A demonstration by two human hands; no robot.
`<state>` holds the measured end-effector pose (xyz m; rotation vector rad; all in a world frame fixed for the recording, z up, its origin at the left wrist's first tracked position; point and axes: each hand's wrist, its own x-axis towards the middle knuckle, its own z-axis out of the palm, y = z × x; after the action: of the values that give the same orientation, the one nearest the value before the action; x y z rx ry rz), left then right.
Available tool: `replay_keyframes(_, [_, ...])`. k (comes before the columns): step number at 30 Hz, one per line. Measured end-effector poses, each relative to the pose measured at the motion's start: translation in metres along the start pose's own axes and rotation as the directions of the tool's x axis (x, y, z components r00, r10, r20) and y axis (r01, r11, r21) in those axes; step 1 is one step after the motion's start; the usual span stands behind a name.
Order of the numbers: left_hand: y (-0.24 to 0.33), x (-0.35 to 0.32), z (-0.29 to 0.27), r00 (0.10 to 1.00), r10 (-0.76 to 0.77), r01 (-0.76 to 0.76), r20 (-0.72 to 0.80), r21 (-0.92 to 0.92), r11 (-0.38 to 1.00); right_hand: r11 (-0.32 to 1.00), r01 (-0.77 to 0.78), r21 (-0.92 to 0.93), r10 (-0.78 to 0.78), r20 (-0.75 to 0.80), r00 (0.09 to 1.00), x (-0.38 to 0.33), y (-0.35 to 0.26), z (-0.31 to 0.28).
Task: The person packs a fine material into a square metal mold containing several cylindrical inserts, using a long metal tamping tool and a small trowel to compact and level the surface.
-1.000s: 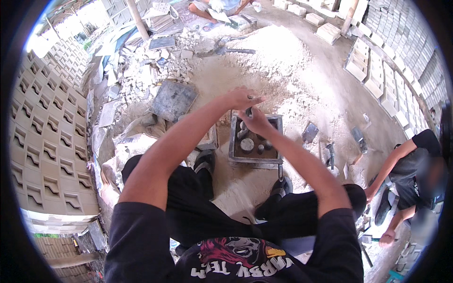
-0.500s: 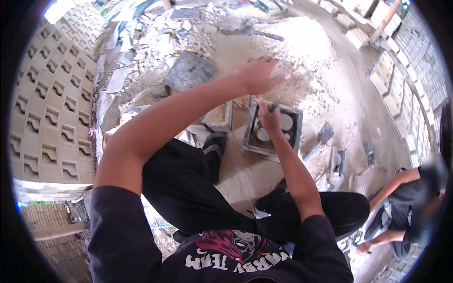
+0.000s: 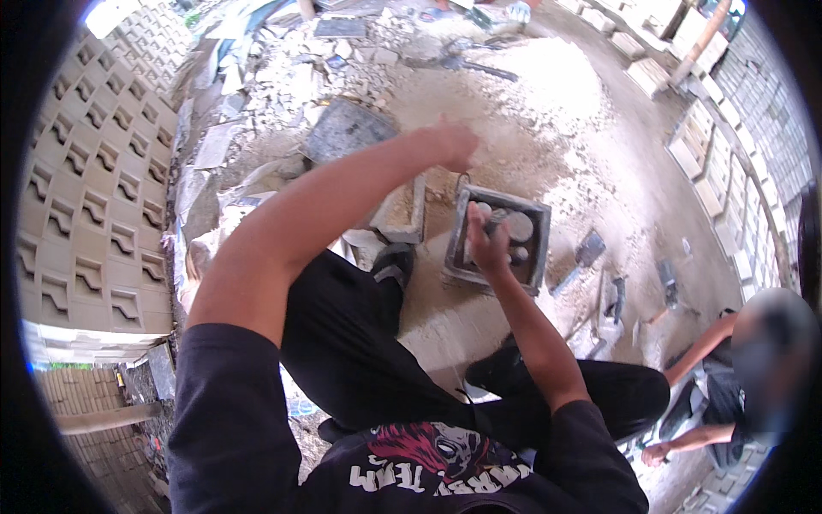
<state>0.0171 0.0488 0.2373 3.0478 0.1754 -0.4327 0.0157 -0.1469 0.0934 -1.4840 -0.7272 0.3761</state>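
Observation:
A square grey mould box [image 3: 455, 248] stands on the ground in front of me, with round pale discs [image 3: 519, 226] inside it. Over its left part is my right hand [image 3: 490, 247], fingers bent around a small dark grey object [image 3: 494, 224] whose kind I cannot make out. My left hand [image 3: 458, 144] hangs in the air beyond the box's far left corner, apart from it. Motion smears its fingers, so its grip is unclear.
A pale powder heap [image 3: 556, 77] lies beyond the box, with rubble to its left. Near my left foot is a second mould [image 3: 402, 218]. A dark slab [image 3: 349, 130] lies farther off. Hand tools [image 3: 591, 248] are scattered right. Another person [image 3: 728, 385] crouches at right.
My left hand has shifted a little left and nearer to me. My right hand has come down from the box's far edge toward its middle, the small dark object still in it.

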Motion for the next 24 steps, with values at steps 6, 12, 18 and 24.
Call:
replay_keyframes(6, [-0.034, -0.013, 0.037, 0.979, 0.05, -0.06, 0.198, 0.042, 0.997, 0.994, -0.108, 0.025, 0.109, -0.019, 0.994, -0.004, -0.049, 0.021])
replay_keyframes(12, [-0.008, -0.007, 0.019, 0.96, 0.056, -0.083, 0.275, 0.087, 0.993, 0.993, -0.119, 0.004, 0.119, -0.086, 0.989, 0.008, -0.015, 0.005])
replay_keyframes(18, [-0.011, -0.01, 0.025, 0.962, 0.117, -0.144, 0.248, 0.096, 0.985, 0.985, -0.134, 0.107, 0.156, -0.237, 0.959, 0.002, -0.066, 0.026])
replay_keyframes(24, [-0.003, -0.016, 0.023, 0.96, 0.073, -0.098, 0.271, 0.082, 0.992, 0.969, -0.248, 0.003, 0.24, -0.264, 0.934, -0.001, -0.03, 0.016])
